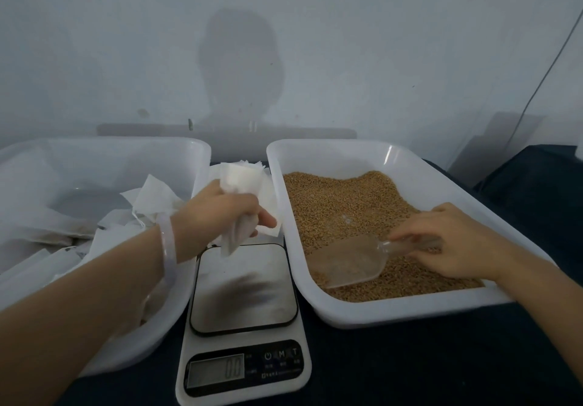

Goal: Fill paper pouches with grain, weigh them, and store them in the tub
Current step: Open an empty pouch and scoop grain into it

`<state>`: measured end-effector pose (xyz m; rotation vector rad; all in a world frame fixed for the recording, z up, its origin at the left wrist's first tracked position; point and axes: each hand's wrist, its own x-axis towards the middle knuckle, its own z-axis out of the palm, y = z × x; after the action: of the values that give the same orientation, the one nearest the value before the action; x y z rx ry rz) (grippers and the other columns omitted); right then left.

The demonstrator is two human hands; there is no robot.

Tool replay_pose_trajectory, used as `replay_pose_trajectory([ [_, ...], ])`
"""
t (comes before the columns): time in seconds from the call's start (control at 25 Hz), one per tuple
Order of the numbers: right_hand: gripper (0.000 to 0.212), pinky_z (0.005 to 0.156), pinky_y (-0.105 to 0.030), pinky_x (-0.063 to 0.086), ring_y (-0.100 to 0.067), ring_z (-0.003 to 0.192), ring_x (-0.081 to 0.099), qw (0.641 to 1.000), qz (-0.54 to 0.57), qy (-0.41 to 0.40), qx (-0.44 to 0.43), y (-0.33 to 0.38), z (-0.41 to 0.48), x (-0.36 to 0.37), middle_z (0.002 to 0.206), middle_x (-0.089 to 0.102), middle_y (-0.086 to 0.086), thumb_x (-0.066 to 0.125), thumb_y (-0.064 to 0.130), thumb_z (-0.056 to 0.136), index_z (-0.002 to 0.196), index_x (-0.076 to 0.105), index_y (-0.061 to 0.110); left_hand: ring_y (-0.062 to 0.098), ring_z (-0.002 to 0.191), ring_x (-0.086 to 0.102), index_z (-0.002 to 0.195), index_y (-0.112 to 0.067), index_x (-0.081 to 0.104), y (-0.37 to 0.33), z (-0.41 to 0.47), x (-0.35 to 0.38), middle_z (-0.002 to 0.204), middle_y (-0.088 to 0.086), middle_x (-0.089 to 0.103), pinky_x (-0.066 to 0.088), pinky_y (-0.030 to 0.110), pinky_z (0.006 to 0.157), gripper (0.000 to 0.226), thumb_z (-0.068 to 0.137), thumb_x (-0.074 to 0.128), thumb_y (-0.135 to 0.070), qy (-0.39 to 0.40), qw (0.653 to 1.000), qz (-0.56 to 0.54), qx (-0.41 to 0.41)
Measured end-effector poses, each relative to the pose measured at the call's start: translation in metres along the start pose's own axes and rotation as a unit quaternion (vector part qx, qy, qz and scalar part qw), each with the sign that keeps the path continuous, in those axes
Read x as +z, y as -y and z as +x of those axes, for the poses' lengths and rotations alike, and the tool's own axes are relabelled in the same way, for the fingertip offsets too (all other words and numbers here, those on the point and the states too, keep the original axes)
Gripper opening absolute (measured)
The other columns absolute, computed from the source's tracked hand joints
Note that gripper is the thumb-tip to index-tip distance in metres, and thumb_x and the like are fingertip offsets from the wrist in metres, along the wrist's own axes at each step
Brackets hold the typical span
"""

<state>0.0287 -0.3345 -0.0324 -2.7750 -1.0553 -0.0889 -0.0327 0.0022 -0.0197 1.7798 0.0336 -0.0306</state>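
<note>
Gripping a white pouch (238,178) at the frame's centre, the left hand (217,213) holds it above the scale (243,282). Its thin paper is crumpled below the hand and wider on top. At lower right, the right hand (454,241) grasps the clear scoop (353,260), which lies on brown grain (347,197) in the tray (410,311).

head cam | worn, looks forward-down | close over scale (243,298) | wall (284,42) behind | single view
</note>
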Motion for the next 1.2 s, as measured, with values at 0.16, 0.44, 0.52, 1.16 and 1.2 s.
replay_pose_trajectory([
  [0.16, 0.044, 0.099, -0.021, 0.031, 0.008, 0.097, 0.054, 0.999, 0.02, -0.015, 0.048, -0.003, -0.008, -0.011, 0.102, 0.061, 0.032, 0.072, 0.019, 0.081, 0.105, 0.055, 0.051, 0.024, 0.053, 0.056, 0.044, -0.006, 0.054, -0.005, 0.001, -0.003, 0.049, 0.009, 0.049, 0.058, 0.042, 0.07, 0.042, 0.084, 0.05, 0.007, 0.004, 0.997, -0.073, -0.003],
  [0.44, 0.043, 0.097, -0.036, 0.045, 0.01, 0.099, 0.057, 0.99, 0.092, -0.064, 0.086, -0.014, -0.037, -0.04, 0.105, 0.065, 0.02, 0.067, 0.011, 0.082, 0.107, 0.057, 0.045, 0.009, 0.057, 0.056, 0.101, -0.014, 0.059, -0.035, 0.009, 0.035, 0.068, -0.004, 0.058, 0.046, 0.022, 0.048, 0.04, 0.068, 0.078, -0.003, 0.061, 0.997, 0.048, 0.028],
  [0.52, 0.038, 0.094, -0.032, 0.043, 0.013, 0.103, 0.054, 0.984, 0.115, -0.092, 0.103, -0.017, -0.044, -0.058, 0.106, 0.065, 0.023, 0.063, 0.021, 0.084, 0.106, 0.059, 0.051, 0.007, 0.057, 0.058, 0.099, -0.014, 0.06, -0.038, 0.014, 0.055, 0.067, -0.007, 0.06, 0.045, 0.022, 0.052, 0.046, 0.061, 0.084, -0.007, 0.071, 0.993, 0.084, 0.053],
  [1.16, 0.033, 0.095, -0.032, 0.043, 0.003, 0.101, 0.06, 0.988, 0.05, -0.122, 0.083, -0.003, -0.045, -0.115, 0.105, 0.066, 0.023, 0.057, 0.044, 0.073, 0.105, 0.058, 0.054, 0.001, 0.073, 0.055, 0.098, -0.03, 0.048, -0.013, 0.023, 0.096, 0.086, -0.015, 0.055, 0.04, 0.007, 0.045, 0.044, 0.068, 0.079, -0.029, -0.032, 0.975, 0.161, 0.147],
  [1.2, 0.032, 0.095, -0.033, 0.044, 0.0, 0.101, 0.061, 0.989, 0.036, -0.121, 0.078, -0.003, -0.044, -0.116, 0.105, 0.066, 0.022, 0.061, 0.039, 0.077, 0.105, 0.058, 0.053, 0.0, 0.075, 0.054, 0.099, -0.03, 0.049, -0.012, 0.023, 0.097, 0.086, -0.016, 0.054, 0.04, 0.008, 0.047, 0.042, 0.068, 0.078, -0.03, -0.035, 0.973, 0.172, 0.152],
])
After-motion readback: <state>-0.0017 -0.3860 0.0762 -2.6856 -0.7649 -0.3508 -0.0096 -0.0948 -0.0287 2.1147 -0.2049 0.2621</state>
